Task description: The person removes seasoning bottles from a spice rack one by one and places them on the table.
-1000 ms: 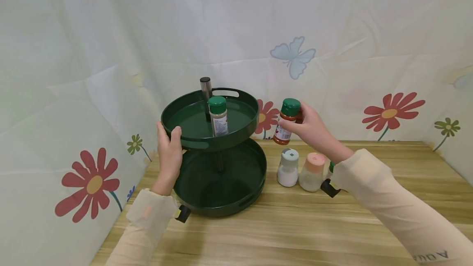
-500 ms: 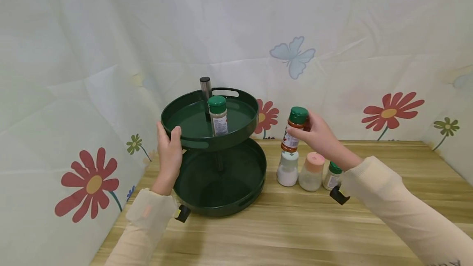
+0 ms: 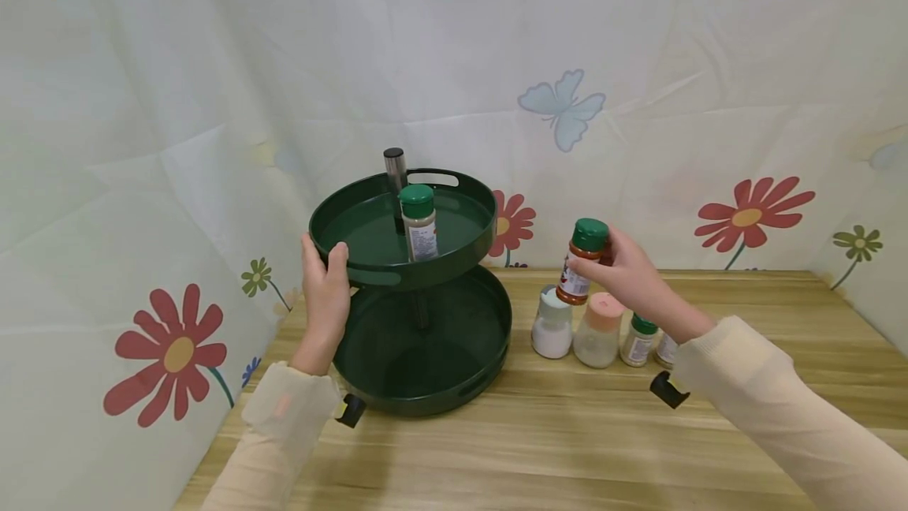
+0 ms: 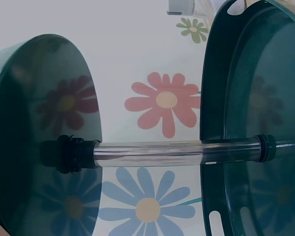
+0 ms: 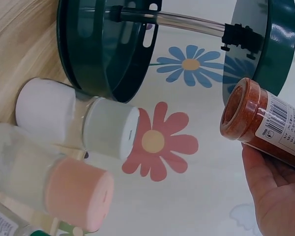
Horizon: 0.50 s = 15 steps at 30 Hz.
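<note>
My right hand [image 3: 627, 270] holds a spice jar [image 3: 580, 268] with a green cap and red-orange powder, gripped between thumb and fingers. The jar tilts slightly above the shakers; its base and label show in the right wrist view. My left hand [image 3: 326, 298] holds the left rim of the upper tier of a dark green two-tier round rack [image 3: 454, 265], thumb at the front of the rim. In that tier stands another green-capped jar [image 3: 420, 227]. The lower tier [image 3: 418, 369] holds nothing visible. The left wrist view shows the rack's metal post [image 4: 152, 153].
Right of the rack on the wooden table [image 3: 496, 456] stand a grey-topped shaker [image 3: 552, 333], a pink-topped shaker [image 3: 598, 337] and a green-capped jar [image 3: 638, 341]. Another jar [image 3: 665, 349] is partly hidden by the right sleeve. A flower-printed curtain [image 3: 440, 46] hangs behind.
My right hand has moved right and down with the spice jar, away from the rack and over the shakers. The left hand and rack stay in place.
</note>
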Tool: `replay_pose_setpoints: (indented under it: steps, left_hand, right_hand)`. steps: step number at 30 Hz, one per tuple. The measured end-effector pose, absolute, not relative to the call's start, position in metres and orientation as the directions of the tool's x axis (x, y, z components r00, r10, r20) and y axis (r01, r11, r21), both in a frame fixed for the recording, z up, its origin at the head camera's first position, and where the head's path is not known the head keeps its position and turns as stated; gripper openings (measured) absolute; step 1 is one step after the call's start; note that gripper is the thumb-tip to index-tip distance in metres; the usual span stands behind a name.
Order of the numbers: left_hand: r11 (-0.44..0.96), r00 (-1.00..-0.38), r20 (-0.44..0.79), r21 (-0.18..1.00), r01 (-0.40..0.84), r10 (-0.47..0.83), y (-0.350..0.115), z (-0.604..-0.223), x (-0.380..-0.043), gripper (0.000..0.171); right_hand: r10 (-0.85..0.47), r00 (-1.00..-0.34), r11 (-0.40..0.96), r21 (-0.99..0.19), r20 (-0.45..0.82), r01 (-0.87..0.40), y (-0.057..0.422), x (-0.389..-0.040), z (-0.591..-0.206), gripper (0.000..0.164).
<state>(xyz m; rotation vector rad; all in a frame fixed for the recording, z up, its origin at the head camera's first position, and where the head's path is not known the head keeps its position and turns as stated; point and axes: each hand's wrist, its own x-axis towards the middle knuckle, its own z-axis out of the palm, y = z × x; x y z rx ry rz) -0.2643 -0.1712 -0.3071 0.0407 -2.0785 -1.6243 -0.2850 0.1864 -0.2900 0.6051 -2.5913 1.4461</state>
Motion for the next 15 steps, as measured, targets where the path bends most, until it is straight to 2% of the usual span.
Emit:
replay_pose_setpoints:
  steps: [15]
  left_hand:
    - [0.297,-0.874,0.363,0.916,0.27,-0.323,-0.171,-0.308,-0.264,0.07]
  right_hand:
    - [-0.28,-0.923,0.492,-0.786,0.266,-0.375,0.208,-0.277,-0.301,0.048]
